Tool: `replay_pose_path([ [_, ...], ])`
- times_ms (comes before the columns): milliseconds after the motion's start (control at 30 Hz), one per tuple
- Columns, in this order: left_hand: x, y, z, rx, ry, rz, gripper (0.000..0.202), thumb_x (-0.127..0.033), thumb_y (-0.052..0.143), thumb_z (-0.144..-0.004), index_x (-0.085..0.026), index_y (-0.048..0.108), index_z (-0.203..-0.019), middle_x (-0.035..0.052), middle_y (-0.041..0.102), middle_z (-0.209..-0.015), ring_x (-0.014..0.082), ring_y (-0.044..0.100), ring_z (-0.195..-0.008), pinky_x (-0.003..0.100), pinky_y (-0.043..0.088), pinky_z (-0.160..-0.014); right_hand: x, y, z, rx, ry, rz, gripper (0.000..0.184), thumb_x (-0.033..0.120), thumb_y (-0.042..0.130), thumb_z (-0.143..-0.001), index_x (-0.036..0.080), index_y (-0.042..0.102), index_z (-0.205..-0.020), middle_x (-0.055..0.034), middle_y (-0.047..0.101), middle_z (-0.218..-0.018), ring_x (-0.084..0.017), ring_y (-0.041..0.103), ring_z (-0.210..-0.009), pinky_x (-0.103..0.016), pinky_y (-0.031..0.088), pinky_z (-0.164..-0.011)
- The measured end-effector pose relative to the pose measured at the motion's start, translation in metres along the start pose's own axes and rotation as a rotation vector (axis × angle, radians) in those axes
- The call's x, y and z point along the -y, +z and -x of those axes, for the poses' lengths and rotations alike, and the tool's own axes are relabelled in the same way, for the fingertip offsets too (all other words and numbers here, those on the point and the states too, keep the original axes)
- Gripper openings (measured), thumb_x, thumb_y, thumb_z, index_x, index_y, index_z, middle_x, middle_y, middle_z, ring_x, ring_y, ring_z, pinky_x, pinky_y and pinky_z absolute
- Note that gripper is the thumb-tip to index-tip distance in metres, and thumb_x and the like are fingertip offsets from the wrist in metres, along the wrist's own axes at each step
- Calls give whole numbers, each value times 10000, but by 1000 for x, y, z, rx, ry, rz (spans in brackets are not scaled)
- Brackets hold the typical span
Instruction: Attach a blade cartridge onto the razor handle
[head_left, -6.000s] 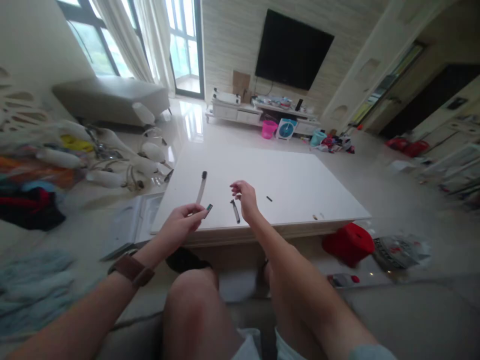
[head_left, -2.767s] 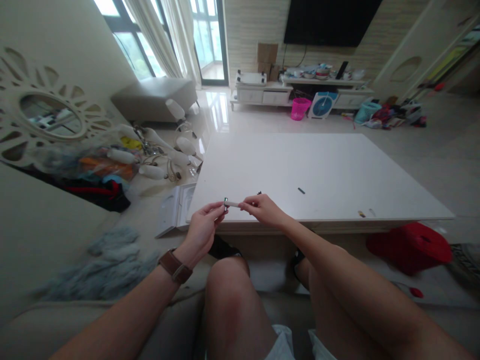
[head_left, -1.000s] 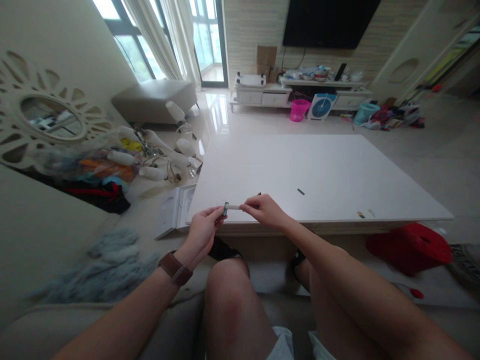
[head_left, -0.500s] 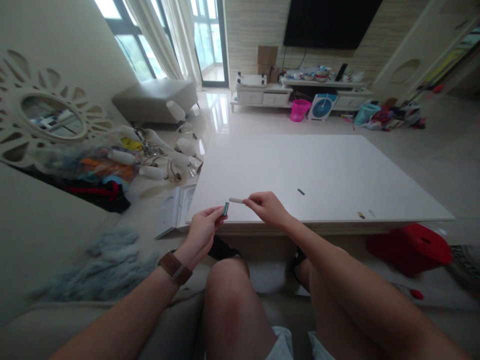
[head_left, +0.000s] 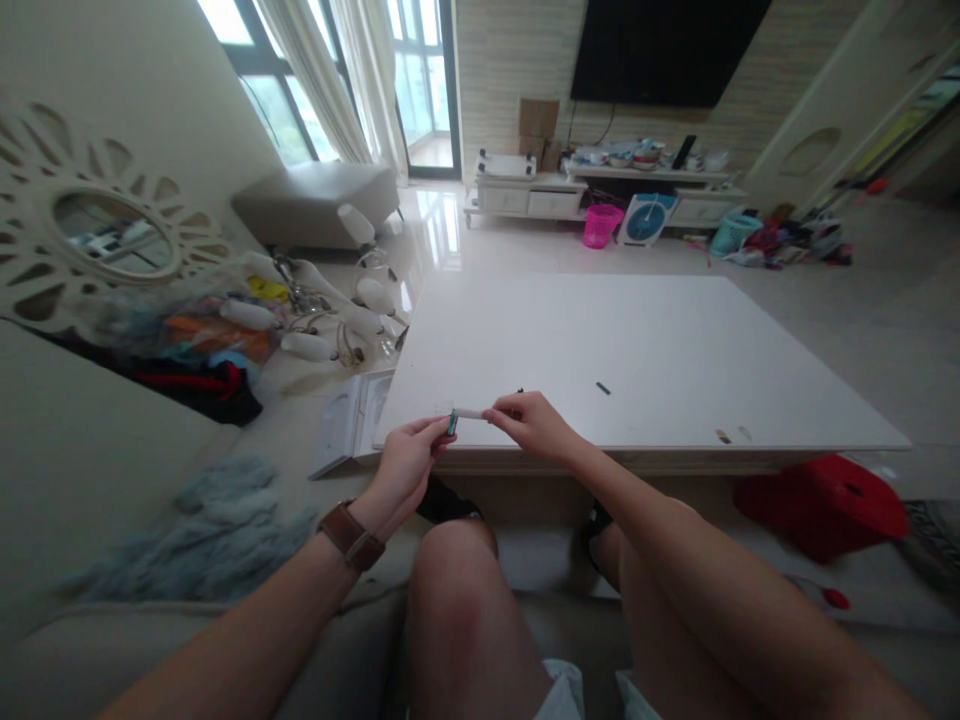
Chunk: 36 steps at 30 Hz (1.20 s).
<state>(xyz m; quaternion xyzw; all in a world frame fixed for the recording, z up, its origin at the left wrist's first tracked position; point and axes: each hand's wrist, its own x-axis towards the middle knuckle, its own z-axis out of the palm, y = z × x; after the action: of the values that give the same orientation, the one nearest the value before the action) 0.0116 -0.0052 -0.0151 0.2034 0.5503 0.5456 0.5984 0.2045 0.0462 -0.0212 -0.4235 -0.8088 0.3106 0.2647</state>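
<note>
My left hand [head_left: 411, 462], with a brown watch strap on its wrist, pinches a small green board [head_left: 452, 425] over the near left edge of the white table [head_left: 637, 340]. The board looks like a circuit board; its exact kind is too small to tell. My right hand [head_left: 531, 420] pinches a thin white stick [head_left: 469, 413] that points left. The stick's tip meets the board's upper end, or lies just in front of it; I cannot tell which. A small dark thing [head_left: 520, 390] shows just behind my right hand. Farther right lies a dark narrow strip [head_left: 603, 388].
Near the table's right front edge lie a small gold-and-black piece [head_left: 722, 436] and a pale clear piece [head_left: 744, 433]. An open white box [head_left: 335, 430] stands on the floor by the table's left corner. Below the right edge is a red stool-like object [head_left: 829, 505].
The white stick in my right hand has moved slightly left and down, up to the green board. My left hand has stayed nearly in place. The view has shifted slightly.
</note>
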Motion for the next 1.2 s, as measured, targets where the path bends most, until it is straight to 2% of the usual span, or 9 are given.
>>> replay_pose_path([
  [67,0,0,0,-5,-4,4,167,-178,801,-590,-93,736,-718,58,693,-724,103,604,-650,224,424,-647,1,1,0,26,12,-2,381,419,546,-957,152,675,-719,24,501,-569,-103,405,-557,-256,245,-558],
  [233,0,0,0,1,-2,1,196,-180,808,-586,-91,746,-749,68,707,-776,104,610,-680,215,426,-654,2,-2,-1,-78,17,47,399,405,533,-966,148,655,-686,19,500,-573,-103,402,-571,-260,243,-571],
  [433,0,-1,0,21,14,-19,232,-218,830,-562,-98,746,-743,60,694,-741,109,599,-669,219,413,-628,2,1,1,54,9,-14,385,431,549,-955,147,685,-733,24,499,-574,-102,409,-569,-255,251,-566],
  [667,0,0,0,25,21,-16,271,-234,852,-529,-100,747,-739,66,702,-764,119,599,-691,222,417,-632,0,1,-1,-36,31,28,405,428,530,-964,150,666,-702,22,493,-569,-101,396,-563,-258,240,-561],
  [1067,3,-2,-3,-16,18,-8,311,-251,855,-515,-101,741,-763,61,700,-743,125,613,-683,223,389,-616,2,4,1,135,30,-104,352,391,559,-946,124,755,-826,20,521,-565,-88,409,-546,-245,252,-541],
  [1200,2,-2,-2,-2,27,-9,344,-264,870,-492,-96,739,-761,65,699,-747,121,595,-684,229,383,-613,6,1,2,205,-5,-134,359,379,561,-939,112,752,-793,23,505,-560,-85,390,-545,-244,242,-531],
])
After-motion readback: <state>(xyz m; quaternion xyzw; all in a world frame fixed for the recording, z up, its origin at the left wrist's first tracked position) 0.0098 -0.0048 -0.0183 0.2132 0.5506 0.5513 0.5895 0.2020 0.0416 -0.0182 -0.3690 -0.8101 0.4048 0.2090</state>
